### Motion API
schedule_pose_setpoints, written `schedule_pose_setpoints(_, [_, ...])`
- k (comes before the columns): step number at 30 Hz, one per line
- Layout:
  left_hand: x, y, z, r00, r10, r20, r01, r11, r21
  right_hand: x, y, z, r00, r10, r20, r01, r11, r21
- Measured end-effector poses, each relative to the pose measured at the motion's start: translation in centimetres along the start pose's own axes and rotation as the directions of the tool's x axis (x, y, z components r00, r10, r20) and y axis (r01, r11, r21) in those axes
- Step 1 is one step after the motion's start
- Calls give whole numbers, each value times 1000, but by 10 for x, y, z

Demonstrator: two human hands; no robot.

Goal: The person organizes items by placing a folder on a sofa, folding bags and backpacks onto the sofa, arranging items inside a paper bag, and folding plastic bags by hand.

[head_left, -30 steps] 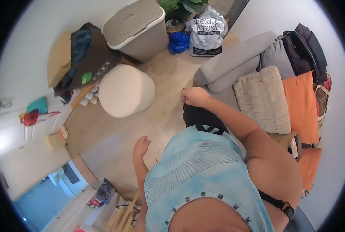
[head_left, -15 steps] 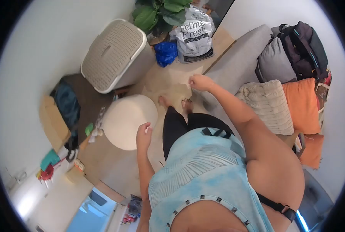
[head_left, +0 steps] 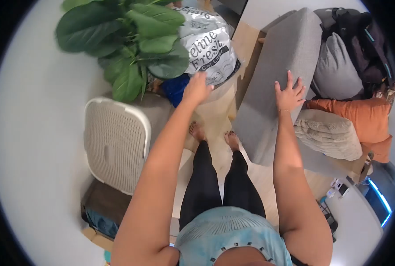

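My left hand (head_left: 198,90) is held out over the floor, thumb apart and fingers pointing forward; nothing shows in it. It overlaps the lower edge of a silver cat litter bag (head_left: 215,48) and is beside a blue plastic bag (head_left: 174,88). I cannot tell whether it touches either one. My right hand (head_left: 290,96) has its fingers spread and no object in it. It appears over the grey sofa arm (head_left: 268,88); contact is unclear.
A leafy plant (head_left: 131,48) stands at upper left, above a lidded beige laundry basket (head_left: 117,144). Right of the sofa arm lie a grey cushion (head_left: 337,71), an orange cushion (head_left: 365,117), a fluffy cushion (head_left: 328,133) and a dark backpack (head_left: 365,40).
I have moved forward, nearer the plant and litter bag. The round white piece has left view. Both hands have reached forward and apart, and the fingers, bent before, are extended.
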State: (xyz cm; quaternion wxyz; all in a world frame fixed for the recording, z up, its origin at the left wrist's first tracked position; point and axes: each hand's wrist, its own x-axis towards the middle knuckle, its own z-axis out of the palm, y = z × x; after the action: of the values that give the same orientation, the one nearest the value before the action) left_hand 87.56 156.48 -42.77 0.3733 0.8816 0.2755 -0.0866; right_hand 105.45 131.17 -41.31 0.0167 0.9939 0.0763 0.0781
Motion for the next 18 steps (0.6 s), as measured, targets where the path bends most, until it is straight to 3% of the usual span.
schedule_pose_setpoints(1, [36, 1, 2, 994, -110, 30, 111, 994, -24, 2, -1, 4, 1000, -11, -9, 11, 1000, 15])
schedule_pose_setpoints(2, [70, -22, 32, 984, -57, -166, 68, 996, 58, 4, -1, 6, 1000, -20, -22, 21, 999, 29])
schedule_pose_setpoints(3, [104, -27, 40, 968, -97, -230, 126, 986, 112, 6, 2, 8, 999, -32, -16, 32, 999, 31])
schedule_pose_setpoints(4, [132, -37, 37, 978, -41, -207, 59, 995, 79, 6, 5, 8, 1000, -7, -16, 8, 1000, 10])
schedule_pose_setpoints(5, [158, -59, 56, 915, 120, -386, -30, 973, 230, 7, 6, 7, 999, -37, -10, 37, 999, 23])
schedule_pose_setpoints(6, [178, -49, 50, 935, -134, -329, 218, 948, 232, 8, 5, 8, 997, -73, 1, 73, 997, 39])
schedule_pose_setpoints(10, [224, -81, 66, 892, -233, -387, 389, 833, 394, 11, 4, 8, 997, -76, 19, 75, 996, 53])
schedule_pose_setpoints(11, [232, -85, 66, 896, -232, -379, 383, 836, 392, 12, 4, 9, 996, -84, 21, 82, 995, 52])
schedule_pose_setpoints(13, [236, -88, 62, 944, -318, -87, 328, 885, 331, 15, 5, 10, 995, -91, 34, 89, 995, 48])
schedule_pose_setpoints(16, [239, -97, 77, 970, -244, -13, 237, 924, 301, 14, 4, 9, 994, -98, 39, 95, 993, 75])
schedule_pose_setpoints(17, [225, -97, 85, 977, -158, -141, 187, 957, 222, 15, 5, 9, 994, -103, 30, 100, 992, 70])
schedule_pose_setpoints(18, [217, -102, 90, 984, -141, -107, 161, 965, 209, 16, 3, 9, 994, -105, 19, 104, 992, 65])
